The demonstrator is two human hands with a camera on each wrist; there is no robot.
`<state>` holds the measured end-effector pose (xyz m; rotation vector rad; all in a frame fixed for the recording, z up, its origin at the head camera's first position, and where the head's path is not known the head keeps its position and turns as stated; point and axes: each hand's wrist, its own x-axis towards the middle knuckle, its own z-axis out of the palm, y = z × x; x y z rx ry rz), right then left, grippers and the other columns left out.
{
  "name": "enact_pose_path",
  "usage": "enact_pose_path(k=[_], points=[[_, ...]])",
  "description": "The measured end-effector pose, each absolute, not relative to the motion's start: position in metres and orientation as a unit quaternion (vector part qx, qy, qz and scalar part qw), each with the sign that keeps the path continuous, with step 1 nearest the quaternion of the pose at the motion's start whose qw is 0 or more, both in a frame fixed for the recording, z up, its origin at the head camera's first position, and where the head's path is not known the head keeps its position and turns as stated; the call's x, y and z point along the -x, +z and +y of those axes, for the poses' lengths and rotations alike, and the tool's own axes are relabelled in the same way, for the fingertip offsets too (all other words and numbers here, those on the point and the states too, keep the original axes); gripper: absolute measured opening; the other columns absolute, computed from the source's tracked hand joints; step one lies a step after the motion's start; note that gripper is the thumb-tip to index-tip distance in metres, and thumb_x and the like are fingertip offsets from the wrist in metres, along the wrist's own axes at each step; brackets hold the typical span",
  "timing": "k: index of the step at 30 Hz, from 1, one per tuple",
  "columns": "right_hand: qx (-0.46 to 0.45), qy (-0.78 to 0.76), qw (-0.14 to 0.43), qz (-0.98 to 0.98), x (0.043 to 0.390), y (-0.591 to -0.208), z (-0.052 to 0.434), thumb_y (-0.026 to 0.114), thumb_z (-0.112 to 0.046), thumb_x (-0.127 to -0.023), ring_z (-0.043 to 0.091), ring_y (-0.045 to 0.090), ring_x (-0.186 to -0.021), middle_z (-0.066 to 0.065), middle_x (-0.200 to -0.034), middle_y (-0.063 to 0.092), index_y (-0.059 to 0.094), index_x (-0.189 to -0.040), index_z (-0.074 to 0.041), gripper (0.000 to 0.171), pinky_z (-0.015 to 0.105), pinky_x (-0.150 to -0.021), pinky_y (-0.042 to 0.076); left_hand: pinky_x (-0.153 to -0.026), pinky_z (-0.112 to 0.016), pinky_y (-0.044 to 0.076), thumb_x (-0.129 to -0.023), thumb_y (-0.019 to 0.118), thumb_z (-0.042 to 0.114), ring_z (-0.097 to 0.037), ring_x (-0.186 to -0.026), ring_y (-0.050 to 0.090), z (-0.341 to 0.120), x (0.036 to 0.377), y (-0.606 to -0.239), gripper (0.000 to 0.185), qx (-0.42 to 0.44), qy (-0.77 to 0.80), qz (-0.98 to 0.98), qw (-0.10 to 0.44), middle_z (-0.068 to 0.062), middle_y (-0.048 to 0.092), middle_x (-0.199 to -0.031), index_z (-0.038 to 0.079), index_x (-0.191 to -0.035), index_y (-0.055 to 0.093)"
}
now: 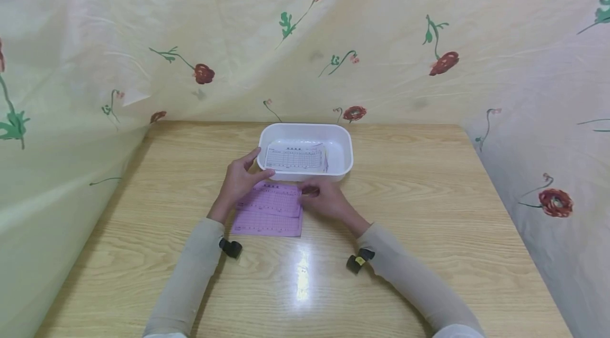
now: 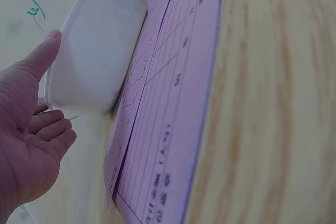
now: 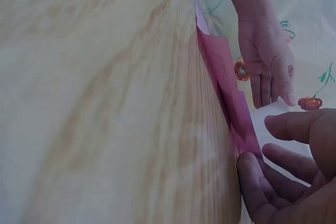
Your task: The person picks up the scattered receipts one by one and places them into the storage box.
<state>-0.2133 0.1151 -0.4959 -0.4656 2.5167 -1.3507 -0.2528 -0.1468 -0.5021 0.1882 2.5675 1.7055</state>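
We look down on a wooden bench (image 1: 429,232), backed and flanked by pale cloth printed with red flowers (image 1: 381,36). It is draped like a screen, which we judge keeps the surroundings out of sight.

Toward the far middle of the bench sits a white plastic tub (image 1: 345,155), shallow with rounded corners. Inside it lies a white printed form (image 1: 295,158), flat on the bottom.

Just in front of the tub, touching or nearly touching its near wall, lie pink printed forms (image 1: 271,211). There are at least two sheets, one overlapping the other and slightly askew. From the left wrist view we see the top sheet's far edge lifted a little against the tub.

The left hand (image 1: 238,181) rests at the tub's near left corner. Its fingers (image 2: 50,129) are loosely curled and grip nothing, while the thumb stretches up along the tub's outer wall. We judge it steadies the tub so it does not slide.

The right hand (image 1: 324,200) sits at the right edge of the pink forms, close under the tub. Its fingers (image 3: 294,129) are bent toward the paper's corner, seemingly to pick up the top sheet. We cannot tell whether they pinch it or only touch it.

Both arms wear light sleeves (image 1: 190,285).
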Motion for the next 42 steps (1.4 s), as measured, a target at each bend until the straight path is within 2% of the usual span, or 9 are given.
enact_pose_path(k=[11, 22, 30, 42], points=[[0.122, -0.464, 0.119, 0.869, 0.2102, -0.4966, 0.1141, 0.082, -0.016, -0.086, 0.016, 0.068, -0.094, 0.003, -0.106, 0.074, 0.076, -0.114, -0.009, 0.029, 0.033, -0.085, 0.060, -0.124, -0.045, 0.031, -0.082, 0.085, 0.043, -0.027, -0.151, 0.033, -0.1463, 0.2524, -0.5020, 0.092, -0.062, 0.549, 0.833, 0.029, -0.006, 0.039, -0.161, 0.007, -0.154, 0.042], [0.094, -0.507, 0.097, 0.851, 0.2073, -0.4964, 0.1157, 0.081, -0.006, -0.084, 0.018, 0.070, -0.085, 0.006, -0.095, 0.073, 0.073, -0.103, -0.005, 0.020, 0.030, -0.076, 0.062, -0.125, -0.046, 0.029, -0.082, 0.086, 0.042, -0.027, -0.152, 0.031, -0.1460, 0.2540, -0.5026, 0.093, -0.056, 0.550, 0.832, 0.032, -0.006, 0.038, -0.162, 0.008, -0.155, 0.041], [0.090, -0.528, 0.085, 0.840, 0.2069, -0.4976, 0.1168, 0.076, 0.002, -0.085, 0.023, 0.073, -0.089, 0.012, -0.098, 0.074, 0.072, -0.104, -0.002, 0.020, 0.030, -0.077, 0.064, -0.125, -0.046, 0.030, -0.079, 0.087, 0.046, -0.027, -0.152, 0.032, -0.1466, 0.2547, -0.5034, 0.096, -0.053, 0.555, 0.830, 0.033, -0.005, 0.038, -0.161, 0.008, -0.155, 0.042], [0.100, -0.555, 0.077, 0.823, 0.2044, -0.4906, 0.1200, 0.075, 0.004, -0.086, 0.023, 0.073, -0.097, 0.014, -0.107, 0.074, 0.068, -0.116, -0.001, 0.031, 0.027, -0.085, 0.063, -0.125, -0.046, 0.031, -0.082, 0.086, 0.042, -0.028, -0.152, 0.032, -0.1457, 0.2517, -0.5005, 0.091, -0.049, 0.553, 0.831, 0.035, -0.005, 0.039, -0.162, 0.009, -0.155, 0.042]])
